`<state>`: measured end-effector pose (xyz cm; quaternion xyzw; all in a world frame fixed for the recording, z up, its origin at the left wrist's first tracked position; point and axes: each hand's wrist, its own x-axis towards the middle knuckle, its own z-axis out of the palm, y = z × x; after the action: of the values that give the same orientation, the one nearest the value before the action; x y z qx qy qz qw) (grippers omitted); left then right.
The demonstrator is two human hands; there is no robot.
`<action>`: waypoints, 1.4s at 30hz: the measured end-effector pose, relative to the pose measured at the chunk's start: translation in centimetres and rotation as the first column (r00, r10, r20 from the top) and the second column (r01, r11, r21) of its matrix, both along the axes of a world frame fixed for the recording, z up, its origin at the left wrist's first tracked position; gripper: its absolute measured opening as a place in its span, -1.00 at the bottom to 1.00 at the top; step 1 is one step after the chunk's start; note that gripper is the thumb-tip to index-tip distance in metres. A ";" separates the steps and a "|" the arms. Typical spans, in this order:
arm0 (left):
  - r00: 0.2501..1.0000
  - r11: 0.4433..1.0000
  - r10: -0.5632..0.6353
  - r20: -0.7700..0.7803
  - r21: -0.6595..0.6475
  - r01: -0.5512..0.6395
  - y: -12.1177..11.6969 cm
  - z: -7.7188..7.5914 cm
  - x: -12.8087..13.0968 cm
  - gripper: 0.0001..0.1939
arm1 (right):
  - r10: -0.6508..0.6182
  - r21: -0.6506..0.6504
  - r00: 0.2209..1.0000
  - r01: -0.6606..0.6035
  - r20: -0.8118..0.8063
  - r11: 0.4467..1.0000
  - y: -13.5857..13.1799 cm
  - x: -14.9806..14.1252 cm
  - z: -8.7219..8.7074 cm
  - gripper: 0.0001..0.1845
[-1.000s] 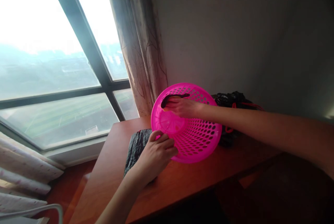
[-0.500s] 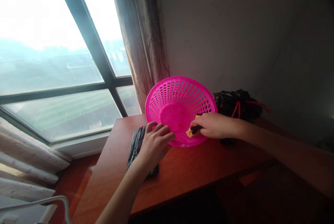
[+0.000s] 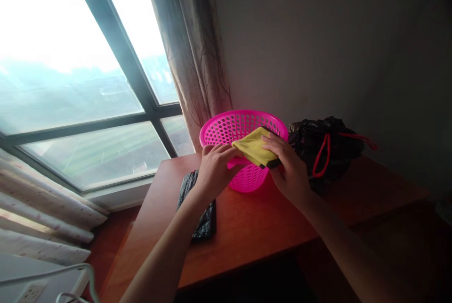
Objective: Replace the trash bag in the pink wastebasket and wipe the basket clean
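A pink perforated plastic basket stands on the table, its mouth facing up and tilted slightly. My left hand is closed round the near left part of its rim. In my right hand is a yellow cloth with black edging, folded and pinched between thumb and fingers. The cloth lies across the near rim and covers part of the opening. Its left corner comes up against my left fingers; whether they grip it too, I cannot tell.
A folded black plastic bag lies under my left forearm on the reddish-brown table. Right of the basket sits a bunched black bag with red drawstrings. Behind are a curtain and a window; a white cable runs at lower left.
The basket has tipped from facing me to more upright. My right hand has brought the cloth from inside the basket up to its near rim, where more of its yellow surface shows.
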<state>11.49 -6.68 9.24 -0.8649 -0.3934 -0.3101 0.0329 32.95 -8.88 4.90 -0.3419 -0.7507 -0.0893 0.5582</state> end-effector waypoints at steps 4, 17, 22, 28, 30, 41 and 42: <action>1.000 1.000 0.001 0.012 -0.006 -0.001 0.0 0.1 0.0 -0.87 | -0.108 0.153 0.994 0.111 -0.028 0.982 -0.3 0.6 -2.3 -0.53; 0.999 0.999 0.011 -0.032 0.046 -0.010 -0.3 0.2 0.6 -0.81 | -0.356 0.012 0.921 0.362 -0.159 0.932 -0.5 -2.4 -7.9 -0.63; 0.999 0.998 0.026 -0.023 0.050 -0.025 -0.4 0.2 0.8 -0.80 | -0.324 -0.175 0.943 0.307 -0.079 0.936 -1.0 -4.1 -9.6 -0.68; 1.000 0.999 0.019 -0.023 0.032 -0.018 -0.3 0.2 0.7 -0.80 | -0.243 -0.640 0.958 0.092 -0.152 0.763 -2.4 -6.2 -13.6 -0.75; 1.000 0.999 0.022 -0.023 0.031 -0.021 -0.4 0.2 0.7 -0.81 | -0.226 -0.700 0.921 -0.066 -0.317 0.711 -2.6 -6.6 -14.4 -0.73; 0.997 0.998 0.055 -0.050 0.013 -0.054 -0.4 0.8 1.1 -0.87 | -0.200 -0.406 0.547 -0.288 -0.813 0.867 -0.6 -5.5 -5.5 -0.68; 0.997 0.999 0.053 -0.051 0.015 -0.052 -0.4 0.8 1.1 -0.87 | -0.198 -0.387 0.537 -0.265 -0.820 0.883 -0.5 -5.3 -5.0 -0.68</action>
<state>12.60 -7.08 10.05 -0.8618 -0.4128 -0.2893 0.0571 27.64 -9.35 -0.12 -0.4505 -0.3929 0.2809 0.7508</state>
